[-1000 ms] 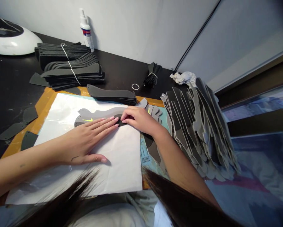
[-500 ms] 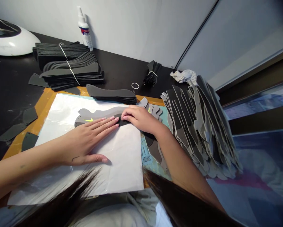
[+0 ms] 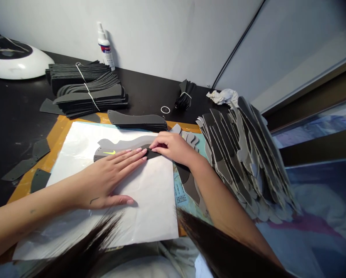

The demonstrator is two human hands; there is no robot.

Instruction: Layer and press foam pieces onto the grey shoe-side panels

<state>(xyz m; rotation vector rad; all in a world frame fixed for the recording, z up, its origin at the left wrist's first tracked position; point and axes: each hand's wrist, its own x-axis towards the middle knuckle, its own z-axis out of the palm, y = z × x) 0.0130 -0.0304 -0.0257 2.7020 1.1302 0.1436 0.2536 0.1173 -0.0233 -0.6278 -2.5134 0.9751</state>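
A grey shoe-upper piece (image 3: 123, 143) with a yellow-green swoosh lies on a white sheet (image 3: 149, 193). My left hand (image 3: 110, 175) lies flat on the sheet, fingers stretched out and together, fingertips pressing the piece's lower edge. My right hand (image 3: 173, 146) is curled at the piece's right end, its fingertips pinching and pressing a dark grey strip (image 3: 151, 153) against the piece. The two hands' fingertips almost meet.
A tall leaning pile of grey cut pieces (image 3: 242, 154) stands right of my right arm. Bundled black pieces (image 3: 86, 87) and a flat dark stack (image 3: 138, 119) lie behind the sheet. A glue bottle (image 3: 105, 45), rubber band (image 3: 165, 109), crumpled paper (image 3: 223, 96) and loose scraps (image 3: 31, 162) sit around.
Both hands stay pressed on the grey piece. The view has shifted slightly, so everything sits a little lower in the picture.
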